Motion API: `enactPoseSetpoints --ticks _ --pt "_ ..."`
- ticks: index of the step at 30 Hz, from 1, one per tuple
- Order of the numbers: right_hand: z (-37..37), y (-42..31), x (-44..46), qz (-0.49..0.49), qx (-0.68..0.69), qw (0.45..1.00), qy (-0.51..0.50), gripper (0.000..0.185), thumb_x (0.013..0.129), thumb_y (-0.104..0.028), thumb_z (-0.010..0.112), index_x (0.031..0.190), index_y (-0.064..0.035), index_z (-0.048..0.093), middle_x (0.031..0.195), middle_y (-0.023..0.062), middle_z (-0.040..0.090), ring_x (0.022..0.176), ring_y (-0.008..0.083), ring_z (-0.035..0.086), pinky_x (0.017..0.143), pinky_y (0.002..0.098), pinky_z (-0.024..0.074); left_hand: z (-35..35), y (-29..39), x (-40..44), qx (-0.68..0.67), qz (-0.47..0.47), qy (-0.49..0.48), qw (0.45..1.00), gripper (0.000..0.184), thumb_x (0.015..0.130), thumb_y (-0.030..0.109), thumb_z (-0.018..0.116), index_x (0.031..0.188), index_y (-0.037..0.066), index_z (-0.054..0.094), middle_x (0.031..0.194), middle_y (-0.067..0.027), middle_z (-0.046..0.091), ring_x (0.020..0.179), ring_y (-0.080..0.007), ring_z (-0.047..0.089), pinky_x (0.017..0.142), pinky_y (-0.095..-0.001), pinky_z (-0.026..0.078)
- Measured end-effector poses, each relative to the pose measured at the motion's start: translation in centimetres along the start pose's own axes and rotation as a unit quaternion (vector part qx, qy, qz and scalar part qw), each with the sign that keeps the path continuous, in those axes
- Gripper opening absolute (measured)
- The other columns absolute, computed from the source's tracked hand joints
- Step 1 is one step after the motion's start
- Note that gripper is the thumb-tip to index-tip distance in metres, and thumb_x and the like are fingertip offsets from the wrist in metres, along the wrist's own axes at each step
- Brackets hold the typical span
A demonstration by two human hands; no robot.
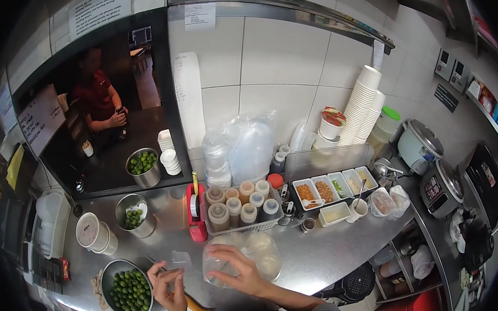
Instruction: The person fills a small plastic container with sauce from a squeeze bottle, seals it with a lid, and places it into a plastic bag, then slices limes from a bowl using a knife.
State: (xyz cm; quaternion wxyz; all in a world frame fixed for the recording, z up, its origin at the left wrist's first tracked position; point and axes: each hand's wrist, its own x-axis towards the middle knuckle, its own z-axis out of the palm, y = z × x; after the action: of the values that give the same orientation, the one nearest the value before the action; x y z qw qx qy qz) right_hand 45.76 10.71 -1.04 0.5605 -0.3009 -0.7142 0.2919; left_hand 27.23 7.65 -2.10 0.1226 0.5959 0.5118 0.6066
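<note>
My left hand (pixel 169 287) is raised over the steel counter (pixel 305 256), just right of a metal bowl (pixel 106 275) of small green fruits (pixel 129 291). A small clear plastic piece (pixel 181 260) shows at its fingertips; whether it is gripped is hard to tell. My right hand (pixel 236 269) has its fingers apart over the left part of a clear plastic bag (pixel 263 256) with pale round contents. It seems to touch the plastic. A yellow-orange handle (pixel 197 307) lies between my hands near the counter's front edge.
Behind my hands are a basket of squeeze bottles (pixel 248 212) and a red tape dispenser (pixel 195 218). Steel pots (pixel 136 214) and white tubs (pixel 96 234) stand left. Topping trays (pixel 332 189) and stacked cups (pixel 361 105) are right. A person (pixel 101 98) is beyond the opening.
</note>
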Motion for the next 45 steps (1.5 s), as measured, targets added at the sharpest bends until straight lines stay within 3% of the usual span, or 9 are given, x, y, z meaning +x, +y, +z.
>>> enactPoseSetpoints --ticks 7,10,24,27,29,31,33,36,45 --pt "-16.6 9.4 11.9 -0.053 -0.318 0.910 0.261 0.051 0.082 -0.015 0.062 0.130 -0.0066 0.047 0.110 0.0109 0.050 0.091 0.0176 0.051 0.074 0.0304 0.0446 -1.4 -1.0 0.6 0.002 -0.001 0.017 1.000 0.004 0.080 -0.005 0.055 0.083 -0.002 0.057 0.100 -0.0130 0.058 0.111 -0.0282 0.047 0.096 -0.0380 0.033" --pt "-24.7 16.3 18.0 -0.003 -0.231 0.887 0.401 0.039 0.072 -0.010 0.071 0.106 -0.0034 0.053 0.094 0.0105 0.056 0.087 0.0249 0.053 0.075 0.0360 0.0438 -1.4 -1.0 0.2 0.012 -0.010 0.019 1.000 0.004 0.079 -0.004 0.056 0.082 -0.002 0.057 0.098 -0.0130 0.059 0.109 -0.0286 0.049 0.096 -0.0379 0.034" --pt "-35.7 29.1 22.4 0.237 -0.494 0.799 0.247 0.027 0.068 -0.014 0.073 0.090 -0.0048 0.059 0.089 0.0205 0.063 0.085 0.0370 0.060 0.079 0.0430 0.0466 0.3 -2.1 -0.3 0.046 -0.051 -0.032 0.997 0.005 0.078 0.002 0.061 0.080 -0.001 0.057 0.095 -0.0127 0.060 0.099 -0.0271 0.054 0.089 -0.0359 0.039" --pt "-33.9 28.4 22.0 -0.042 -0.662 0.698 0.269 0.029 0.068 -0.013 0.073 0.093 -0.0047 0.061 0.085 0.0184 0.065 0.081 0.0354 0.061 0.075 0.0410 0.0485 0.6 -1.7 -0.5 -0.111 -0.152 -0.025 0.982 0.004 0.081 0.003 0.060 0.080 0.000 0.057 0.102 -0.0125 0.059 0.098 -0.0255 0.054 0.089 -0.0337 0.039" --pt "-30.6 26.3 21.1 -0.064 -0.594 0.767 0.232 0.030 0.066 -0.010 0.071 0.095 -0.0047 0.064 0.079 0.0137 0.066 0.074 0.0289 0.063 0.068 0.0368 0.0499 -0.1 -2.8 -0.9 -0.250 -0.240 -0.038 0.937 0.015 0.084 0.014 0.058 0.094 0.003 0.055 0.116 -0.0140 0.053 0.107 -0.0291 0.053 0.089 -0.0384 0.043" --pt "-26.5 23.3 18.5 0.198 -0.356 0.908 -0.100 0.030 0.065 -0.008 0.069 0.094 -0.0041 0.065 0.071 0.0097 0.065 0.067 0.0224 0.063 0.065 0.0335 0.0497 -0.2 -2.5 -0.8 -0.442 -0.354 -0.028 0.823 0.028 0.085 0.022 0.056 0.106 0.004 0.052 0.122 -0.0160 0.050 0.111 -0.0329 0.051 0.089 -0.0428 0.045" --pt "-22.2 20.5 15.4 0.238 -0.303 0.859 -0.336 0.039 0.058 -0.014 0.076 0.094 -0.0043 0.065 0.075 0.0097 0.066 0.067 0.0201 0.062 0.066 0.0317 0.0499 -0.2 -3.0 -1.5 -0.484 -0.417 -0.053 0.768 0.050 0.085 0.033 0.051 0.125 0.006 0.040 0.131 -0.0182 0.042 0.115 -0.0383 0.048 0.088 -0.0496 0.047" --pt "-19.8 25.2 11.4 0.165 -0.341 0.884 -0.273 0.050 0.053 -0.019 0.081 0.098 -0.0028 0.063 0.088 0.0129 0.066 0.076 0.0216 0.063 0.069 0.0315 0.0502 -0.5 -2.7 -1.8 -0.573 -0.479 -0.086 0.660 0.048 0.083 0.033 0.050 0.124 0.009 0.043 0.134 -0.0188 0.040 0.115 -0.0388 0.048 0.087 -0.0495 0.047" --pt "-21.0 20.0 8.7 0.215 -0.346 0.905 -0.123 0.054 0.052 -0.024 0.082 0.097 0.0003 0.062 0.088 0.0158 0.066 0.083 0.0273 0.064 0.076 0.0334 0.0498 -2.7 -2.1 -3.1 -0.602 -0.478 -0.152 0.621 0.017 0.085 0.027 0.051 0.096 0.014 0.056 0.136 -0.0213 0.038 0.119 -0.0422 0.043 0.090 -0.0519 0.044"
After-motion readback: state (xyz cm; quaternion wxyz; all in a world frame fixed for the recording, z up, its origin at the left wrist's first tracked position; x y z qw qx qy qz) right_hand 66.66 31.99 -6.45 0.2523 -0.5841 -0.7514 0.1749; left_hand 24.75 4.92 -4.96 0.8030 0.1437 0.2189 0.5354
